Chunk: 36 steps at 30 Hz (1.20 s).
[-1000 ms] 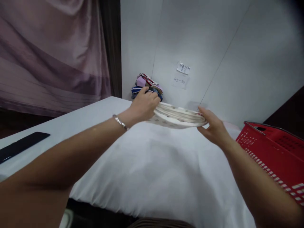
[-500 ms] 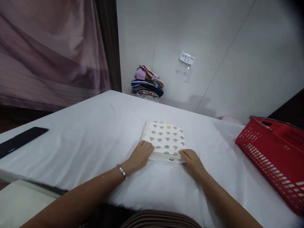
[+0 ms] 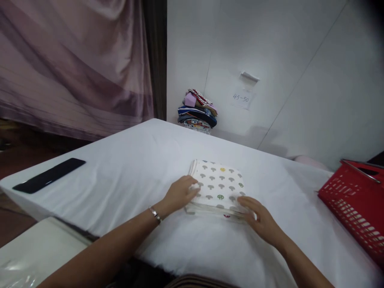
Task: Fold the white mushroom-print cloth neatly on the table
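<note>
A folded white cloth point(image 3: 217, 182) printed with grey mushrooms and a few coloured ones lies flat, its layered near edge facing me. At its left side is my left hand point(image 3: 179, 195), thumb and fingers apart, the fingertips over the edge. My right hand point(image 3: 264, 224) is by the near right corner with its fingers parted, the index finger reaching over the print. Motion blurs the fingertips, so how firmly they touch the cloth is unclear. Under it spreads a white-covered table point(image 3: 144, 160).
A black flat phone-like object point(image 3: 49, 176) lies on the table's left. At the right stands a red plastic basket point(image 3: 354, 196). Beyond the far edge is a pile of folded fabrics point(image 3: 198, 110) against the wall. A pale surface point(image 3: 42, 248) sits lower at the near left.
Both hands have loosened from the cloth's near corners; the left has slid up its side, the right has shifted outward. The whole view has turned slightly left.
</note>
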### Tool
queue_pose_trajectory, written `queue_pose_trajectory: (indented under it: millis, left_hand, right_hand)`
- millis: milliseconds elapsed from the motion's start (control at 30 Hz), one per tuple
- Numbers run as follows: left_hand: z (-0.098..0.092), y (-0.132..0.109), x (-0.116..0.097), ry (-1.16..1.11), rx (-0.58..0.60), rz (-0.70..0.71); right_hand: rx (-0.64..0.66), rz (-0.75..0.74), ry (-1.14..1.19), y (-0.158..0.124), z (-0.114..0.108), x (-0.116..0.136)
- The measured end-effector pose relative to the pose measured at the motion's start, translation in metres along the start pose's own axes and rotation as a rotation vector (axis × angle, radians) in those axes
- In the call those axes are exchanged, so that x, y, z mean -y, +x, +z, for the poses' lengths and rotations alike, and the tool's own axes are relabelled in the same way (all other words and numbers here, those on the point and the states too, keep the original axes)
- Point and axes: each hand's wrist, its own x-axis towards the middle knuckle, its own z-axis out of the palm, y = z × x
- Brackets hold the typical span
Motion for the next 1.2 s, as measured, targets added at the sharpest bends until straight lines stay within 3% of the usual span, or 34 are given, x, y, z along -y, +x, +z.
queue_pose_trajectory:
  millis: [67,133,300,400,500,567,700,900,1067,1200]
  left_hand:
    - [0.004,0.014,0.006,0.013,-0.063,-0.192]
    - [0.011,0.022,0.009,0.044,-0.049,-0.305]
    - [0.028,0.017,0.013,0.065,-0.013,-0.309]
    - [0.029,0.014,0.018,-0.035,-0.067,-0.361]
    - [0.024,0.013,0.024,-0.169,-0.078,-0.487]
    - [0.02,0.01,0.026,-0.277,-0.024,-0.577]
    - [0.014,-0.001,0.025,-0.493,0.12,-0.669]
    - [0.01,-0.01,0.02,-0.617,0.11,-0.702]
    - [0.011,-0.013,0.01,-0.688,0.085,-0.734]
    - [0.017,-0.023,0.01,-0.503,0.113,-0.68]
  right_hand:
    - [-0.066,0.076,0.022,0.014,0.002,0.0]
    - [-0.099,0.109,-0.02,0.027,0.012,-0.005]
    - [0.038,0.105,-0.111,0.038,0.043,-0.029]
    - [0.099,0.146,-0.078,0.038,0.041,-0.031]
    - [0.088,0.184,-0.072,0.038,0.029,-0.016]
    - [0.051,0.128,-0.064,0.038,0.024,0.0]
    - [0.05,-0.13,-0.002,0.043,0.028,0.035]
    - [0.059,-0.324,0.047,0.066,0.047,0.075]
    - [0.053,-0.393,-0.02,0.075,0.063,0.082]
    - [0.05,-0.395,-0.031,0.071,0.07,0.078]
